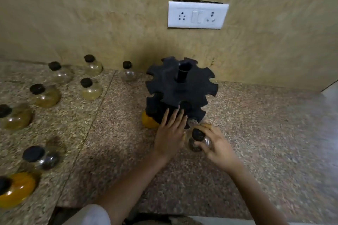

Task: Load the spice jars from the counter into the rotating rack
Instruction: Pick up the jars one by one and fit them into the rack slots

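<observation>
A black rotating rack (181,87) with notched tiers and a central tube stands on the counter near the wall. A yellow-filled jar (149,120) sits in its lower tier on the left side. My left hand (171,129) lies flat against the rack's lower front edge, fingers spread. My right hand (215,145) grips a small black-capped jar of dark spice (197,139) just in front of the rack's lower tier. Several black-capped glass jars stand on the counter at left, among them a dark one (41,157) and a yellow one (15,190).
The speckled stone counter (265,133) meets a beige wall with a white socket plate (197,15). More jars (91,88) stand at the back left, one small jar (129,73) close to the rack. The counter's front edge runs along the bottom.
</observation>
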